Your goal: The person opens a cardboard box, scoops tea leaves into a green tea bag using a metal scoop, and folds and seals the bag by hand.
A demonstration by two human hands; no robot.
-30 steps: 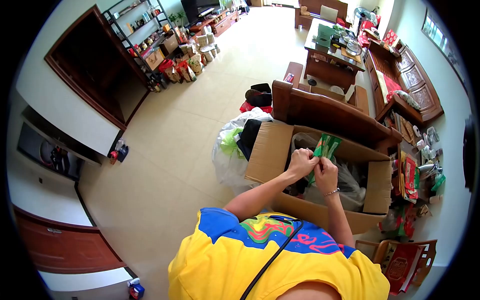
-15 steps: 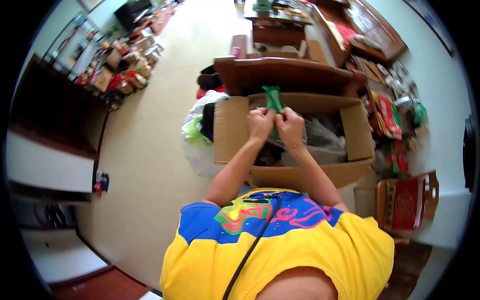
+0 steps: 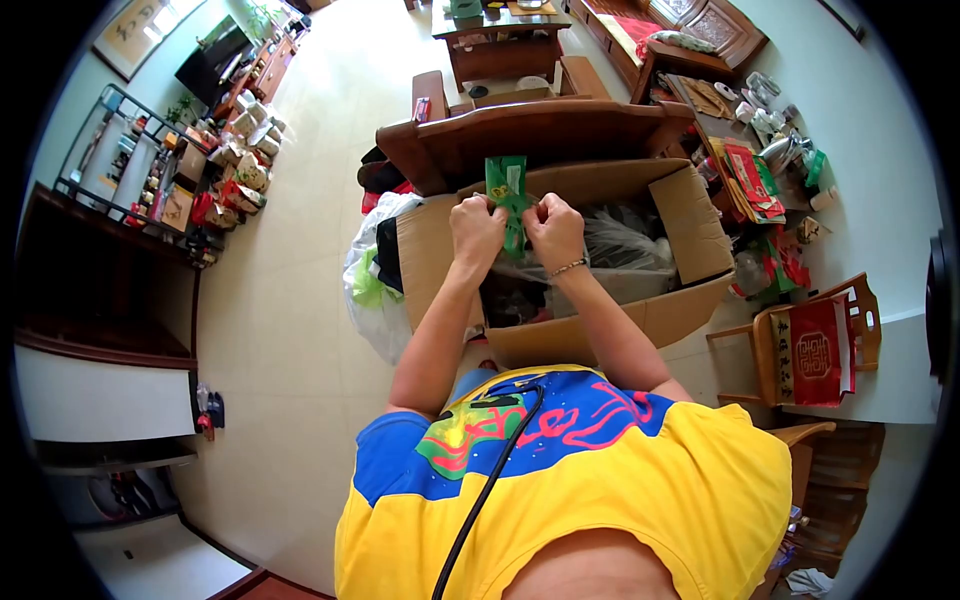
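A narrow green plastic packet (image 3: 506,178) stands up between my two hands, its lower part running down between them. My left hand (image 3: 478,232) pinches its left edge with curled fingers. On the opposite edge my right hand (image 3: 555,232), with a bracelet at the wrist, is closed in the same way. Both hands are above a large open cardboard box (image 3: 570,340) with its flaps folded out. Clear plastic wrapping (image 3: 625,240) fills the box's right part; darker contents at the left are partly hidden by my arms.
A wooden bench (image 3: 540,140) stands right behind the box. On its left lies a white plastic bag (image 3: 365,315) with dark and lime-green items. A cluttered side table (image 3: 745,180) and a wooden chair (image 3: 770,350) are at the right. Tiled floor (image 3: 300,300) stretches along the left.
The green packet, bunched up before, now shows flatter and more spread out between my hands. My view has shifted, so the box and hands sit slightly further left.
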